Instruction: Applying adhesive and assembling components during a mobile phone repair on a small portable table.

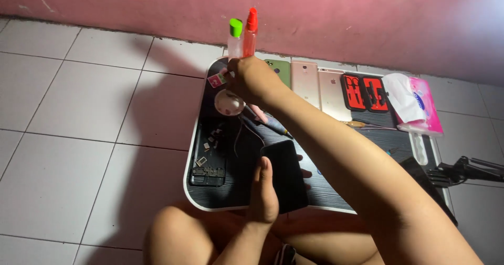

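My left hand (262,194) is upright at the near edge of a small black table (197,194) and grips a black phone (286,173) by its left side, fingertips showing past its right edge. My right arm reaches across the table to its far left corner. There my right hand (252,78) covers the bases of two clear bottles, one with a green cap (235,34) and one with a red nozzle (251,28). The fingers are hidden behind the back of the hand, so I cannot tell whether they grip a bottle.
A round white dish (229,103), a small pink card (216,79), pen-like tools (268,119) and an opened phone body with loose parts (210,157) lie on the left. Three phones face down (307,81), a red tool case (365,92) and a pink tissue pack (417,105) line the far edge.
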